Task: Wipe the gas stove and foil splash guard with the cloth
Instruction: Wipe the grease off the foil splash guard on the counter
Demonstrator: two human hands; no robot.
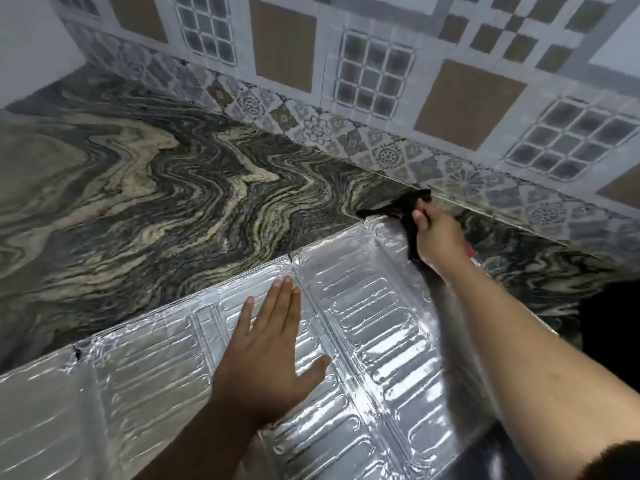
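Note:
The foil splash guard (363, 306) fills the lower middle of the view, a shiny embossed sheet in folded panels with a small tear at its top edge. My left hand (266, 358) lies flat on one panel, fingers together and thumb spread. My right hand (438, 237) is at the guard's far top corner, closed on a black cloth (403, 207) that drapes over the foil edge and touches the counter. A dark patch at the bottom right may be the gas stove (498, 455); most of it is hidden by my right arm.
A swirled black and beige stone counter (156, 188) stretches behind the guard to a patterned tile wall (381, 81). A small red item (471, 251) peeks out behind my right hand.

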